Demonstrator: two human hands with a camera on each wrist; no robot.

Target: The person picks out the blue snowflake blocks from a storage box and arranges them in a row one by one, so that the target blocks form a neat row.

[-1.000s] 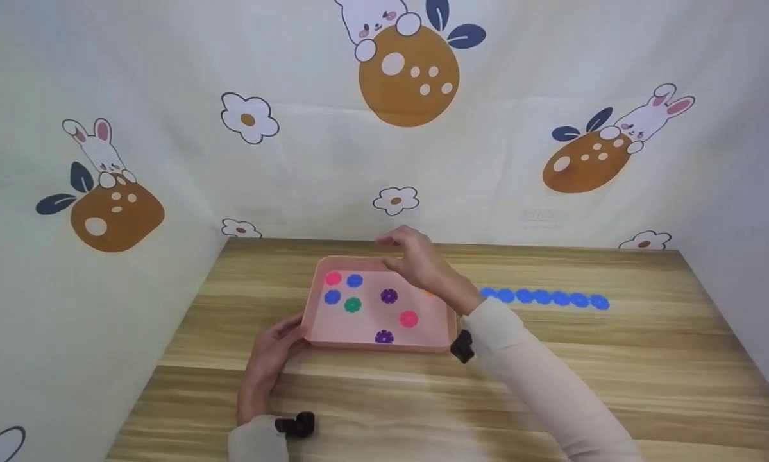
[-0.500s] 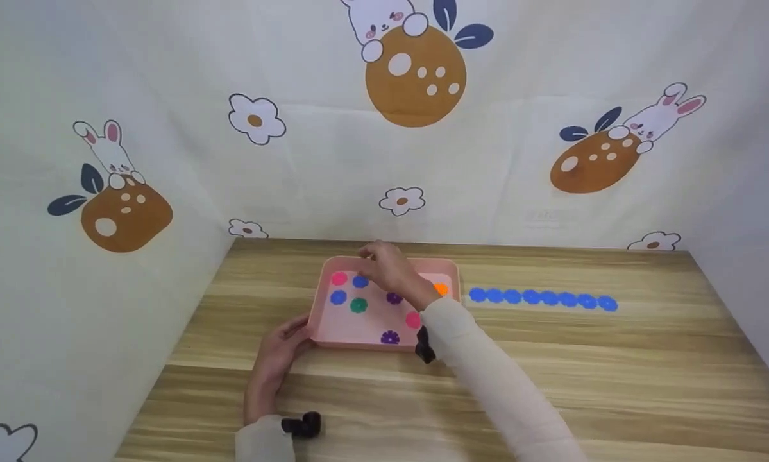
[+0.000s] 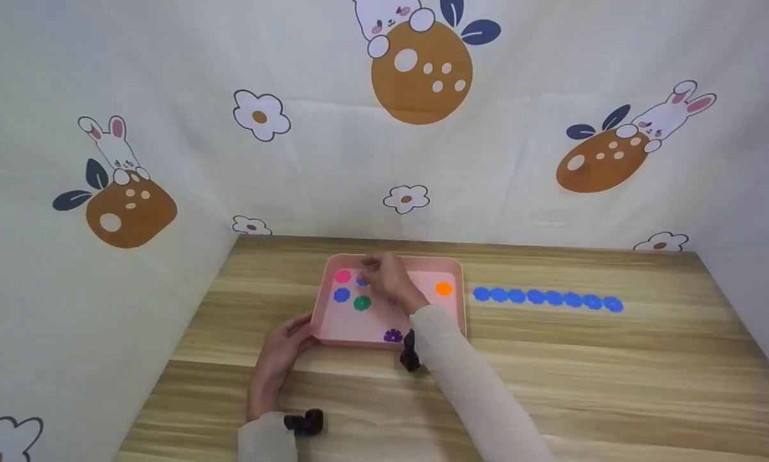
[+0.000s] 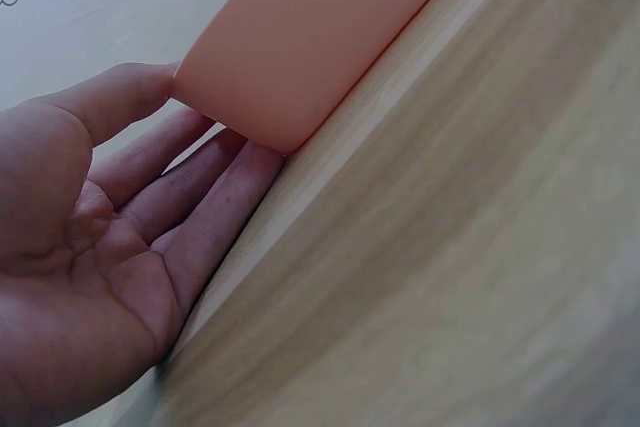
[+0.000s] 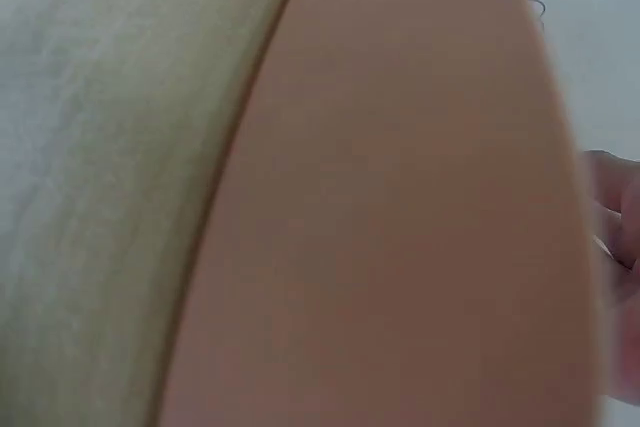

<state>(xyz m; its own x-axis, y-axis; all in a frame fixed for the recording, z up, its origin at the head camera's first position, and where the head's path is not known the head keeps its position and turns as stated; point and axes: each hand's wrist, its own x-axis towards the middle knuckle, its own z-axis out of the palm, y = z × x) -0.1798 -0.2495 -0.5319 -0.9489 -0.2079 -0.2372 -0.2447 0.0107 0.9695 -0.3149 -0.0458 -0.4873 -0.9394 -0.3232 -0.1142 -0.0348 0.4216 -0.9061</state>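
Note:
A shallow pink tray [image 3: 358, 337] lies on the table with several flower-shaped plastic discs in it. My left hand [image 3: 283, 354] touches its near-left corner; in the left wrist view the thumb is at the rim and fairly straight fingers [image 4: 215, 207] lie against the outer wall. Over the tray's far-left part, my right hand [image 3: 389, 277] reaches with bent fingers to a blue disc [image 3: 362, 280], partly covered. Whether it pinches the disc is hidden. Near it lie a pink disc [image 3: 342, 276], another blue disc [image 3: 341, 295] and a green disc [image 3: 362, 303].
Right of the tray, a row of several blue discs [image 3: 555, 298] runs across the wooden table [image 3: 602, 372]. An orange disc [image 3: 444, 289] and a purple disc [image 3: 393, 335] are also in the tray. A patterned cloth [image 3: 320, 173] hangs behind. The tray's wall [image 5: 400, 197] fills the right wrist view.
My right hand has moved left and down over the tray to the blue disc, uncovering the orange disc. My left hand stays at the tray corner. The head view has shifted slightly.

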